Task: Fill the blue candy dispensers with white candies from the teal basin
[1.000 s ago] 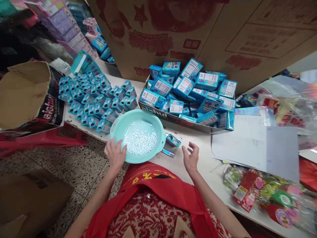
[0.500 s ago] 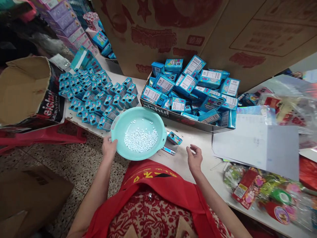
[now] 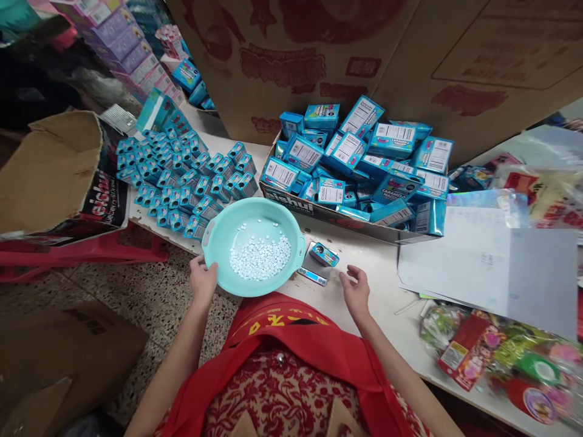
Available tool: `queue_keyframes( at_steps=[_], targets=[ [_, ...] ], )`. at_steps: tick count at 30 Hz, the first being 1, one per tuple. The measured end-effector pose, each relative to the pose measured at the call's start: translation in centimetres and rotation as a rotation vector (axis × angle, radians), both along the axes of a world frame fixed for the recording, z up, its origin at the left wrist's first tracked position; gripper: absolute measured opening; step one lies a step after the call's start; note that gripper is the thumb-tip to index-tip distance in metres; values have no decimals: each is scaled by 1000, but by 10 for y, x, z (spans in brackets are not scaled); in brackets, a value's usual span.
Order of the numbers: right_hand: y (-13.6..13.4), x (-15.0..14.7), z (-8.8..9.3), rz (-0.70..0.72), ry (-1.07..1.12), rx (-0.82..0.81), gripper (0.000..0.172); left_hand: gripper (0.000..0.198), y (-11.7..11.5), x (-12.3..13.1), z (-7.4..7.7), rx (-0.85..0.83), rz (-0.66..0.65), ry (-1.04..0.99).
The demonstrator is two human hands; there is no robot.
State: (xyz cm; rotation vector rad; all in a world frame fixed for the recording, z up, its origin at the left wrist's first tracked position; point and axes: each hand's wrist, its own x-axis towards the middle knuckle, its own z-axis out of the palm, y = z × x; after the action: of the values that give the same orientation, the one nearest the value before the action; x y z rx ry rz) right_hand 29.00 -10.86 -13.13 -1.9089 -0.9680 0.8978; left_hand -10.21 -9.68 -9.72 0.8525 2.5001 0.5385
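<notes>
My left hand (image 3: 203, 281) grips the near left rim of a teal plastic bowl (image 3: 222, 230) that holds several small white tablets (image 3: 260, 258). The bowl sits at the front edge of a white table (image 3: 373, 267). My right hand (image 3: 356, 291) rests over the table to the right of the bowl, fingers loosely curled, with nothing in it. Between bowl and right hand stands a small digital scale (image 3: 314, 271) with one small blue box (image 3: 323, 254) on it.
An open cardboard tray (image 3: 291, 203) heaped with blue boxes stands behind the bowl. Rows of small blue boxes (image 3: 182, 176) cover the table's left end. White paper sheets (image 3: 487, 267) and bagged colourful packets (image 3: 496, 358) lie at right. Large cardboard cartons (image 3: 364, 54) rise behind.
My left hand slid from inside the bowl's rim to its outer left edge. My right hand lowered slightly toward the table. The bowl shifted a little.
</notes>
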Motion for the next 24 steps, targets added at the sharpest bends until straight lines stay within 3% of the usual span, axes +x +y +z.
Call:
queue_keyframes(
  at_steps=[3, 6, 10, 12, 15, 17, 20, 24],
  targets=[
    [5, -7, 4, 141, -26, 21, 56, 44, 3, 2, 5, 117, -96, 241],
    [11, -13, 7, 227, -79, 42, 61, 37, 12, 13, 7, 210, -298, 368],
    [14, -14, 5, 272, -118, 39, 61, 35, 31, 54, -1, 32, -770, 99],
    [13, -13, 3, 283, -134, 33, 60, 44, 39, 79, -9, -122, -936, 0],
    [7, -9, 2, 307, -155, 51, 62, 54, 41, 107, -18, -276, -980, -48],
    [3, -7, 3, 318, -170, 64, 62, 41, 38, 111, -21, -294, -962, -135],
    [1, -7, 6, 313, -191, 78, 64, 21, 33, 101, -23, -289, -941, -288],
    [11, -16, 9, 302, -208, 131, 67, 13, 32, 81, -23, -298, -881, -391]
  ],
)
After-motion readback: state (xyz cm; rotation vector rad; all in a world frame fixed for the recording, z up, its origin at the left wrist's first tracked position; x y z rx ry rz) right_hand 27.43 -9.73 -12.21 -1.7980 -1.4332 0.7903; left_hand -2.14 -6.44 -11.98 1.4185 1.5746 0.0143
